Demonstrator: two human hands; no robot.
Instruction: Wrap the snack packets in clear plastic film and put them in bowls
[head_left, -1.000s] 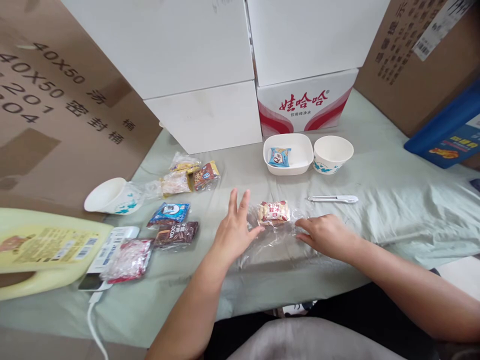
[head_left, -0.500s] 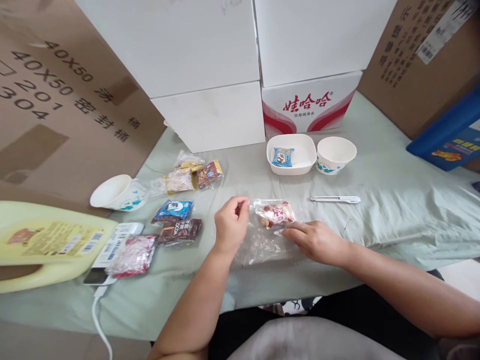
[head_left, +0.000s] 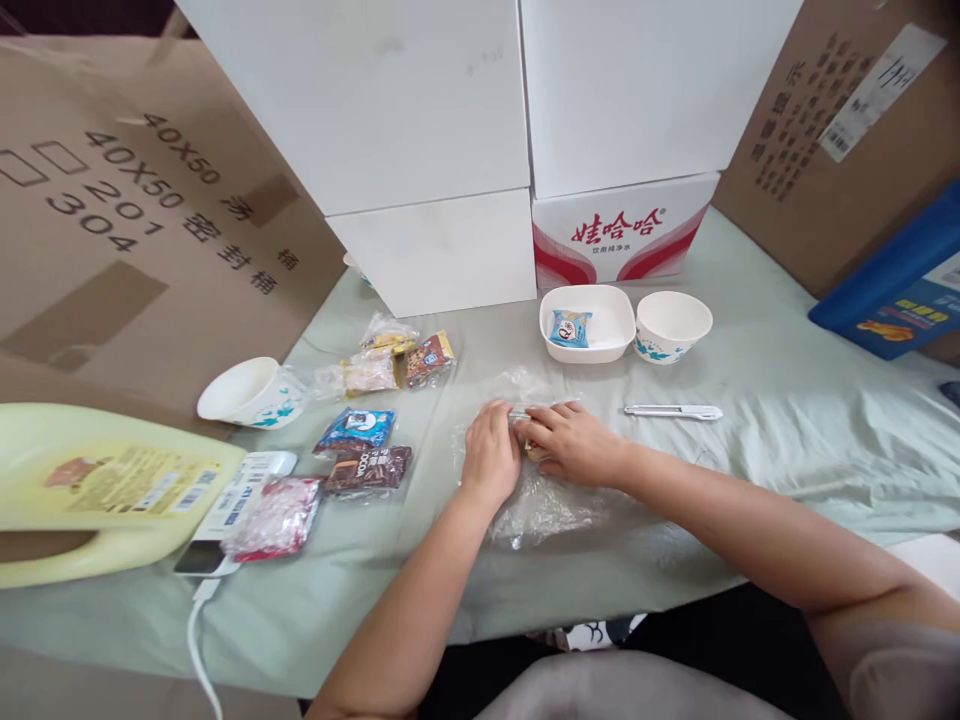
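Snack packet (head_left: 532,450), a pale-yellow sliver, amid crinkled clear plastic (head_left: 551,512), mostly hidden by curled left hand (head_left: 492,452) and right hand (head_left: 574,443); whether either grips, I can't tell. White tray (head_left: 609,326) beyond.

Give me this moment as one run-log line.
left hand: on clear plastic wrap | right hand: over snack packet, mostly hidden | right of hands: white utility knife | beyond: blue packet in white container
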